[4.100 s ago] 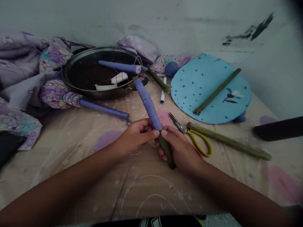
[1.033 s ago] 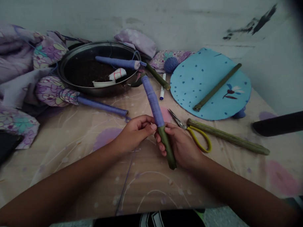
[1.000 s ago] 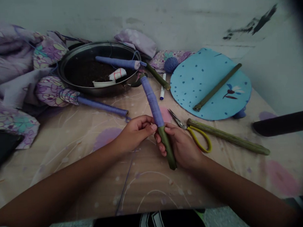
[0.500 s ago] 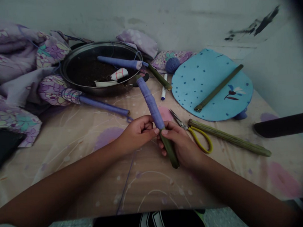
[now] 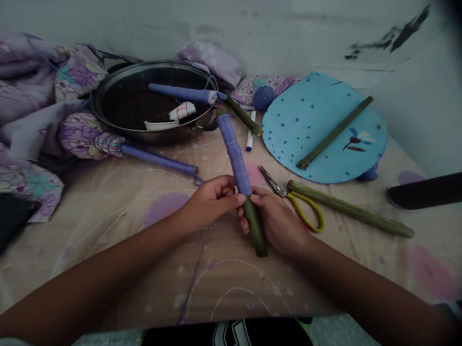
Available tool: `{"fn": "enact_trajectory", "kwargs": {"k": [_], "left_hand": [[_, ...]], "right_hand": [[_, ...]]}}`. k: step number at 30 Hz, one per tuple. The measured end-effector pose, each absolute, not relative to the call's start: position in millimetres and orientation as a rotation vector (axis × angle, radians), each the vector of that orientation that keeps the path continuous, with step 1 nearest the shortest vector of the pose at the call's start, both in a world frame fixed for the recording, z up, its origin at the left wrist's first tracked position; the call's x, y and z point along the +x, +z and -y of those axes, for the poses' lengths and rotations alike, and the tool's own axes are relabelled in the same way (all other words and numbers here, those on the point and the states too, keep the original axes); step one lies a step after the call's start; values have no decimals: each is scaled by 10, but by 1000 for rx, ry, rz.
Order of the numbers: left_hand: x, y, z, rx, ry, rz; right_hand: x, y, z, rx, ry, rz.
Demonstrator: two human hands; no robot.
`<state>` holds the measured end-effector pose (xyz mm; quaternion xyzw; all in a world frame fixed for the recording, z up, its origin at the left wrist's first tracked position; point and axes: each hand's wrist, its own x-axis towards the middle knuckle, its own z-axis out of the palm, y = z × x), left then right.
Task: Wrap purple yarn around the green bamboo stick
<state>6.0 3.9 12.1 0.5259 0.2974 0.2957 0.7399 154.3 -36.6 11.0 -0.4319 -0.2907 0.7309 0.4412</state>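
Observation:
A green plant stalk (image 5: pixel 254 225), its upper part wrapped in purple yarn (image 5: pixel 235 160), is held nearly upright between my hands. My right hand (image 5: pixel 274 214) grips the bare green part from the right, thumb along its side. My left hand (image 5: pixel 220 196) is closed at the lower edge of the wrapping, thumb tip against the stalk. A strand of purple yarn (image 5: pixel 193 285) runs down over the table toward the front edge; where it meets my hands is hidden. Yellow-handled scissors (image 5: pixel 287 194) lie just right of my right hand, beside a bare stalk (image 5: pixel 349 209).
A metal pan (image 5: pixel 111 124) of dark soil holds a purple-wrapped stick (image 5: pixel 182 93). Left of centre lies another wrapped stick (image 5: pixel 158 159) with floral cloth at its end. A round blue mat (image 5: pixel 290 125) carries a green stalk (image 5: pixel 335 132). A marker (image 5: pixel 250 137) and yarn ball (image 5: pixel 264 98) are nearby.
The wrapped stalk has turned slightly: its top has shifted right and its lower end left, so it stands more upright. Both hands keep nearly the same place and hold.

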Motion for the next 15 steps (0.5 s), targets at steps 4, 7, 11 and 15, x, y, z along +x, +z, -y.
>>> {"fn": "enact_trajectory", "kwargs": {"k": [4, 7, 11, 15], "left_hand": [[60, 135, -37, 1160, 636, -676], [72, 168, -15, 1108, 639, -669], [78, 188, -3, 1068, 614, -641], [72, 176, -16, 1086, 632, -678]], "right_hand": [[1547, 120, 362, -1042, 1851, 689], [1558, 129, 355, -983, 1924, 612], [1547, 127, 352, -965, 1959, 560], [1526, 122, 351, -997, 1906, 593]]}}
